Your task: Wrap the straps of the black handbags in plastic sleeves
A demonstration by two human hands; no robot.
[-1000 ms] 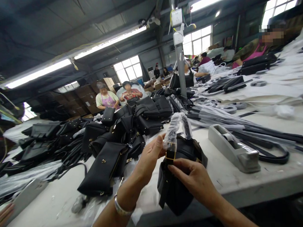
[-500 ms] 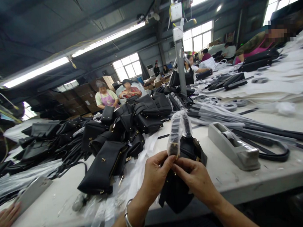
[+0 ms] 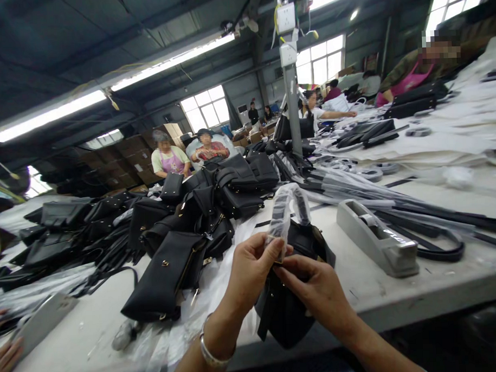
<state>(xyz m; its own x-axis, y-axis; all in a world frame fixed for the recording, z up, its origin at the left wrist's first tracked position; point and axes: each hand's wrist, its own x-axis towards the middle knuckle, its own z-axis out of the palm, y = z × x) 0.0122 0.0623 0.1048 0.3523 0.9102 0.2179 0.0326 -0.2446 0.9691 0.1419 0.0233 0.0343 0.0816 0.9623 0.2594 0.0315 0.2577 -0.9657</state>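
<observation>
A black handbag (image 3: 291, 314) stands at the table's front edge, below my hands. Its curved handle (image 3: 281, 204) rises above it, wrapped in clear plastic. My left hand (image 3: 256, 264) is closed, thumb and fingers pinching the near end of that wrapped handle. Close beside it, my right hand (image 3: 312, 287) has its fingers pinched together just under the handle's end, where the handle meets the bag. What lies between the right fingertips is hidden; it is too small to make out.
A grey tape dispenser (image 3: 375, 238) sits to the right, with black straps (image 3: 441, 250) behind it. Left of my hands lies another black bag (image 3: 165, 275), before a heap of bags. Another person's hand (image 3: 7, 354) is at the far left. A metal post (image 3: 293, 106) rises behind.
My left hand's grip has shifted slightly up the handle's end, tilting it to the left. My right fingertips have moved a little lower and left. The whole view has shifted slightly.
</observation>
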